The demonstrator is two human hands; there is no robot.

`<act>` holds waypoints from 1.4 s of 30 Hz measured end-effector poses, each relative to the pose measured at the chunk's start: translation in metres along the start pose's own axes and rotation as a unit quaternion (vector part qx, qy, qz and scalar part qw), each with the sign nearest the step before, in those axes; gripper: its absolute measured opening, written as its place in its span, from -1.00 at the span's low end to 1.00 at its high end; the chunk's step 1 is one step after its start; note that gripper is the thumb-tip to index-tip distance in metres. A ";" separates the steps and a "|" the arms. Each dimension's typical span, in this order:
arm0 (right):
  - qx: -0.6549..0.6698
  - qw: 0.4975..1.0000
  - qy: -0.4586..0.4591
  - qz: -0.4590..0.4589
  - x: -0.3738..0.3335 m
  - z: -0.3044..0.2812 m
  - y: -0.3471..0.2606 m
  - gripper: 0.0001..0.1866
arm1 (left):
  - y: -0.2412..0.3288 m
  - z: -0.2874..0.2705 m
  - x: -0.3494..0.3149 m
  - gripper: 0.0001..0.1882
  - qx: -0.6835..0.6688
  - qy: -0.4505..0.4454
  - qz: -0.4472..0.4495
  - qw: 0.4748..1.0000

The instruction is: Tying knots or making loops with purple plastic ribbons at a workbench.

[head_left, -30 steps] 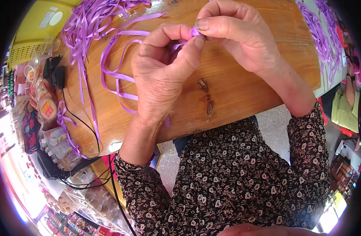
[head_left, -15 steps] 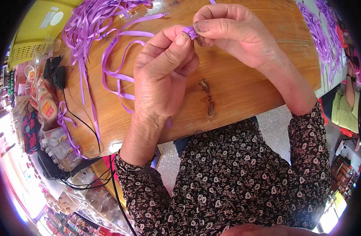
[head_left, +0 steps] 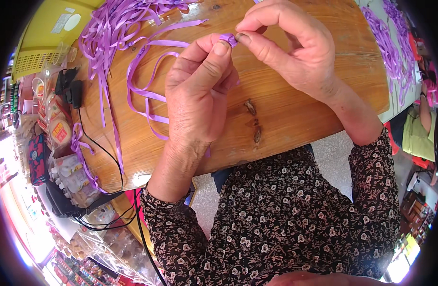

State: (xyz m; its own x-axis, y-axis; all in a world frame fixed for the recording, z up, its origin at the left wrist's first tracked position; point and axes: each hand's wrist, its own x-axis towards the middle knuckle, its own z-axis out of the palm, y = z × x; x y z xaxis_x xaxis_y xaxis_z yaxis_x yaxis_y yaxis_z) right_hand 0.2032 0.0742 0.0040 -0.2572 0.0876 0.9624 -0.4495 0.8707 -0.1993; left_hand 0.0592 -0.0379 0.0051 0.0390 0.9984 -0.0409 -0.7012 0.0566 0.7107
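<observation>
Both hands, left (head_left: 200, 90) and right (head_left: 295, 52), fingers pinched shut on small folded purple ribbon (head_left: 228, 39) above wooden worktop (head_left: 285, 124); likely light, limp, slippery, best gripped at the fold.

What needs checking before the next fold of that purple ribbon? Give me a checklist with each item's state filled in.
1. Folded ribbon piece pinched between both hands: ok, left hand and right hand meet on it.
2. Fold tight and even: cannot tell, fingertips cover most of it.
3. Trailing ribbon free to feed: ok, it lies in loose loops on the wooden table.
4. Ribbon pile within reach: ok, at the table's far left.
5. Black cable clear of the ribbon: not ok, it runs beside loose strands at the table's left edge.
</observation>
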 end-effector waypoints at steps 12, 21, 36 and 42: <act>-0.059 0.995 -0.064 -0.040 0.015 -0.004 -0.005 -0.88 | 0.000 0.006 -0.003 -0.89 0.033 0.016 0.021 0.999; -0.225 0.940 -0.112 0.231 0.035 -0.001 -0.058 -0.88 | -0.003 0.008 -0.003 -0.86 0.108 0.105 -0.009 0.989; 0.145 0.857 0.060 0.491 0.000 0.014 -0.041 -0.91 | 0.001 0.009 -0.004 -0.90 -0.074 0.074 -0.047 0.993; -0.062 0.910 -0.049 0.407 0.035 0.005 -0.055 -0.86 | 0.001 0.007 -0.004 -0.90 0.005 0.082 -0.033 0.996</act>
State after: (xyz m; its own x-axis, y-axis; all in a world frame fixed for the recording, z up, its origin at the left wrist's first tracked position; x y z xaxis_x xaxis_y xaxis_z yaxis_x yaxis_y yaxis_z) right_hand 0.2149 0.0275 0.0478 -0.5396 0.6895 0.4832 0.0229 0.5857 -0.8102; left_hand 0.0635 -0.0420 0.0105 -0.0335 0.9790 -0.2011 -0.6945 0.1219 0.7091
